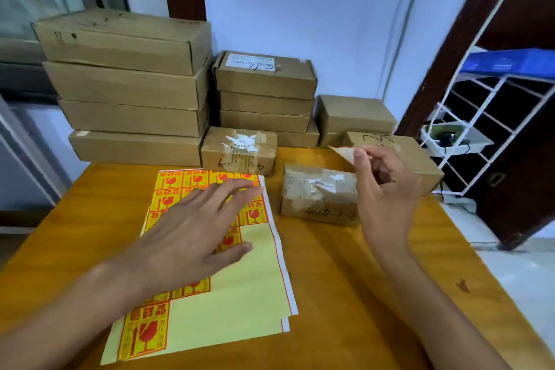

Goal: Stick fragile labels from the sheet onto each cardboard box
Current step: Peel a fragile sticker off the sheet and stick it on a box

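A yellow sheet (240,285) of red and yellow fragile labels lies on the wooden table (345,294). Part of it is bare backing. My left hand (192,228) lies flat on the sheet with straight fingers. My right hand (387,186) pinches a peeled label (342,155), its pale back facing me, above a small taped cardboard box (318,195). Another small taped box (238,150) stands behind the sheet. A third box (402,153) sits behind my right hand.
Stacks of larger cardboard boxes (126,84) and mid-size boxes (264,93) line the back of the table against the wall. A white wire rack (480,117) stands to the right, beside a dark door frame (450,39). The table's right edge drops to a white floor.
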